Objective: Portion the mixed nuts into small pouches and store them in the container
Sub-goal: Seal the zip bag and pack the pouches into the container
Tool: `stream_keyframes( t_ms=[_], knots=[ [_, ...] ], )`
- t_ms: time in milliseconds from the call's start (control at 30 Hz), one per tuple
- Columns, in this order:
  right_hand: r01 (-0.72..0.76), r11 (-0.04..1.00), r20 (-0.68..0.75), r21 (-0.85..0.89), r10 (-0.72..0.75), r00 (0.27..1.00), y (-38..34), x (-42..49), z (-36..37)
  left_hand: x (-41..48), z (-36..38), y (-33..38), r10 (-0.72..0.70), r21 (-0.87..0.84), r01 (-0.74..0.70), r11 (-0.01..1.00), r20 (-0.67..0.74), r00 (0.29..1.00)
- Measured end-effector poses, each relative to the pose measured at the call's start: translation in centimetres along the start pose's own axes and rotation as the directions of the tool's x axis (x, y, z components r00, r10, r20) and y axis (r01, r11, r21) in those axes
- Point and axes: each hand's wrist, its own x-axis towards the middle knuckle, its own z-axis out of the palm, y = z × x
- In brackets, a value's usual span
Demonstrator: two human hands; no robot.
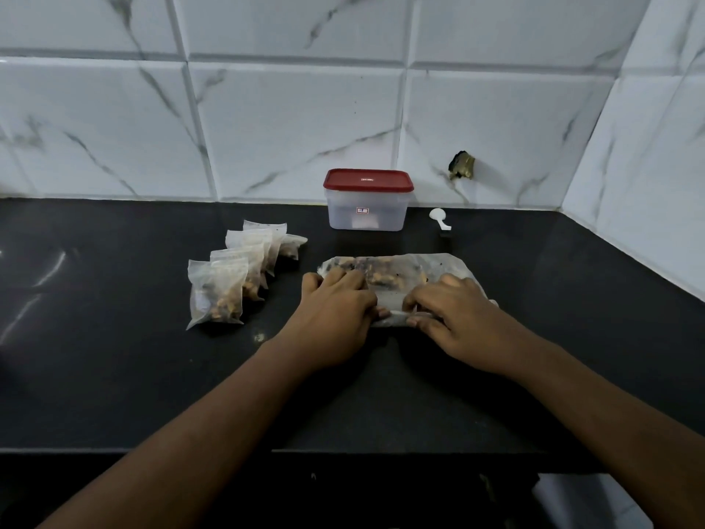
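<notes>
two hands are working near the middle of the black bench (pixel 114 357). the left hand (pixel 335 311) and the right hand (pixel 454 311) are both resting on a big bag of mixed nuts (pixel 385 269), which is lying flat on the bench, a little to the right of the middle. the fingers of the left hand (pixel 343 278) are curling over the left part of the bag, and the fingers of the right hand (pixel 419 299) are curling over the right part. both thumbs are pinching the near edge of the bag, which is looking folded or rolled there. the nuts are sitting mostly in the far part of the bag. near the bag on its left, several small pouches (pixel 236 276) with nuts inside are standing in an overlapping row that is running from the near left toward the back; the last one is lying on its side. the container (pixel 368 215) is standing at the back edge of the bench, against the tiled wall (pixel 286 120), and its red lid (pixel 368 180) is sitting on it. a white scoop (pixel 438 217) is lying to the right of the container, apart from it.
</notes>
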Motion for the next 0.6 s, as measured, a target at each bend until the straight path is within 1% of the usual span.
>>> stream_keyframes(
  t_ms=[67,133,200,300,367,467,533,600],
  knots=[
    [0.0,0.999,-0.02,0.05,0.001,1.0,-0.3,0.1,-0.25,0.04,-0.05,-0.03,-0.036,-0.043,0.036,0.998,0.004,0.999],
    [0.056,0.997,-0.037,0.046,-0.054,0.998,-0.27,0.13,-0.2,-0.07,-0.06,-0.15,-0.074,-0.091,0.071,0.993,-0.031,0.997],
    [0.032,0.999,-0.027,0.034,-0.032,0.999,-0.27,0.09,-0.06,-0.2,-0.17,0.01,-0.098,-0.125,0.089,0.988,-0.071,0.993],
    [-0.051,0.998,0.022,-0.032,0.052,0.998,-0.19,0.11,-0.03,-0.23,-0.28,0.39,-0.071,-0.06,0.066,0.996,-0.082,0.994],
    [-0.076,0.997,0.064,-0.027,0.077,0.995,-0.06,0.12,-0.11,-0.39,-0.31,0.33,-0.068,-0.053,0.065,0.996,-0.051,0.996],
    [-0.063,0.998,0.056,0.029,0.061,0.997,0.08,-0.18,-0.37,-0.54,-0.19,0.1,-0.078,-0.043,0.079,0.996,0.023,0.997],
    [-0.043,0.999,0.042,0.005,0.042,0.998,0.03,-0.38,-0.29,-0.32,-0.01,0.1,-0.074,-0.029,0.074,0.997,0.016,0.997],
    [-0.061,0.998,0.024,-0.031,0.062,0.998,-0.08,-0.34,-0.31,-0.01,0.08,0.2,-0.077,-0.041,0.077,0.996,-0.004,0.997]
  ],
)
